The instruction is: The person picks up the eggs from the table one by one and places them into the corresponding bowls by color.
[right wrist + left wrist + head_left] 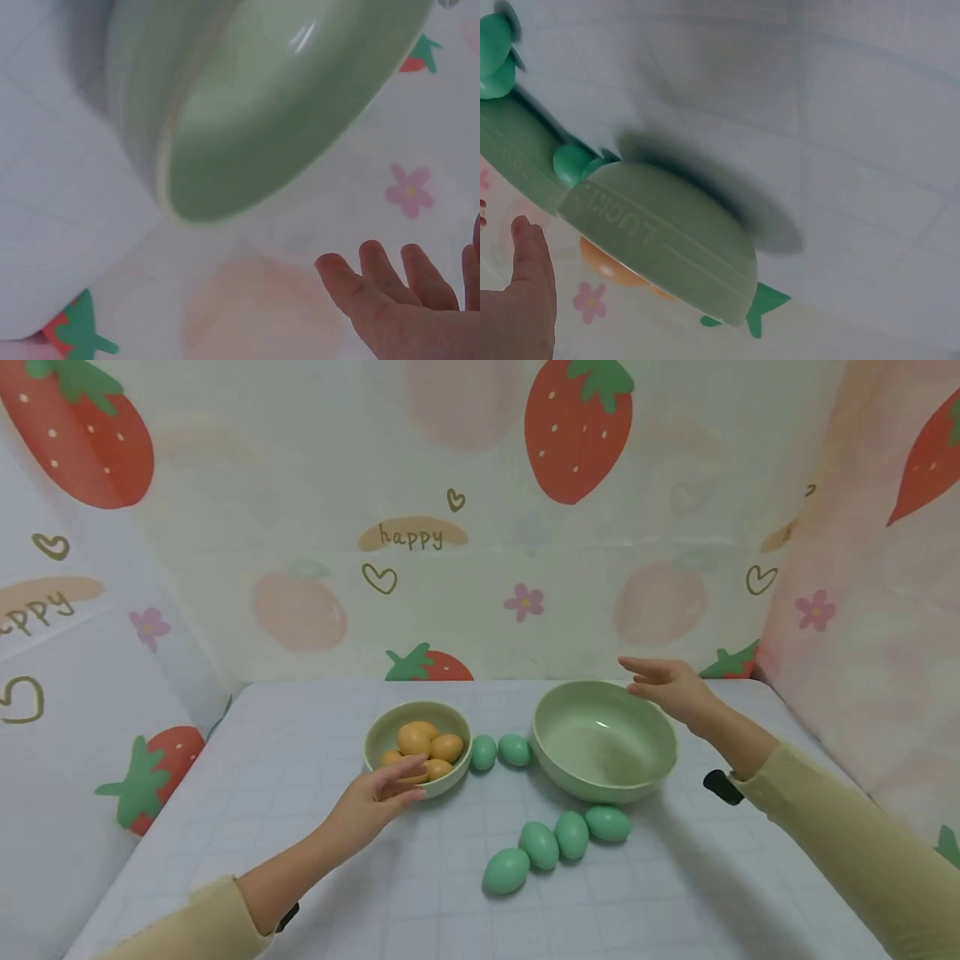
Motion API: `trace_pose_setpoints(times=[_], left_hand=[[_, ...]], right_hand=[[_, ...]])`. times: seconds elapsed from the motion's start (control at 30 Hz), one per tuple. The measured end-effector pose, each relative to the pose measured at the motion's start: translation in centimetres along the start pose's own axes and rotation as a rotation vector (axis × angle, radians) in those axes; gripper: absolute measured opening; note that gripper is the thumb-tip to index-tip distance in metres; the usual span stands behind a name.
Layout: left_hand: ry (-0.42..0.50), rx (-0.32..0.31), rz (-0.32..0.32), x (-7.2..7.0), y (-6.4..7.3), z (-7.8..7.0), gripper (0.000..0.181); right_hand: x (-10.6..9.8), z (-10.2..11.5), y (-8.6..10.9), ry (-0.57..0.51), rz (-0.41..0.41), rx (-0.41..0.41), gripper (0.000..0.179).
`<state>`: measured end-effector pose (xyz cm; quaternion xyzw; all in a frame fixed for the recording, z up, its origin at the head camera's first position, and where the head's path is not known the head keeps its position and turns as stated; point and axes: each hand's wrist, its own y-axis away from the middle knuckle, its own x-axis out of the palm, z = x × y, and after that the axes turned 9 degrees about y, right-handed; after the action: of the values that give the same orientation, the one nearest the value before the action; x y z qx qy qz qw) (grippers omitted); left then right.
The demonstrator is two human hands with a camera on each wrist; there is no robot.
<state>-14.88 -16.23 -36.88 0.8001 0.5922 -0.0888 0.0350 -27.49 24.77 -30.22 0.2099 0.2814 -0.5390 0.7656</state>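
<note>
In the head view a small green bowl (377,724) holds several orange eggs (417,738). My left hand (373,800) hovers over its near rim, fingers loosely extended and gripping nothing. To the right stands a larger green bowl (600,739), whose visible inside holds nothing. Above that bowl's far right rim is my right hand (670,687), its fingers stretched out with nothing in them. The right wrist view shows those fingers (382,289) spread apart from the large bowl (255,135). Raised lettering marks the small bowl's side (667,225) in the left wrist view.
Two green eggs (514,750) lie between the bowls. A slanting row of several more green eggs (538,846) lies in front of the large bowl. The table (420,893) has a pale checked cloth, and a strawberry-print curtain (465,460) hangs behind it.
</note>
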Motion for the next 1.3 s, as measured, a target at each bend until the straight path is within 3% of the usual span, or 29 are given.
trace_pose_setpoints(times=[0.23,0.43,0.67,0.97,1.3], left_hand=[[0.052,-0.017,0.168,1.1,0.2,0.4,0.058],[0.078,-0.070,0.250,2.0,0.3,1.1,0.056],[0.118,-0.111,0.300,3.1,0.4,1.5,0.055],[0.138,-0.175,0.344,4.3,0.5,1.8,0.054],[0.099,-0.293,0.373,5.2,0.1,1.8,0.050]], right_hand=[[0.2,-3.5,0.6,-0.044,-0.010,0.007,0.057],[1.1,-6.2,0.8,-0.041,-0.084,0.061,0.057],[2.0,-8.2,0.9,-0.147,-0.199,0.099,0.058],[3.3,-9.3,0.5,-0.315,-0.293,0.241,0.055],[3.3,-9.5,0.4,-0.353,-0.308,0.259,0.052]])
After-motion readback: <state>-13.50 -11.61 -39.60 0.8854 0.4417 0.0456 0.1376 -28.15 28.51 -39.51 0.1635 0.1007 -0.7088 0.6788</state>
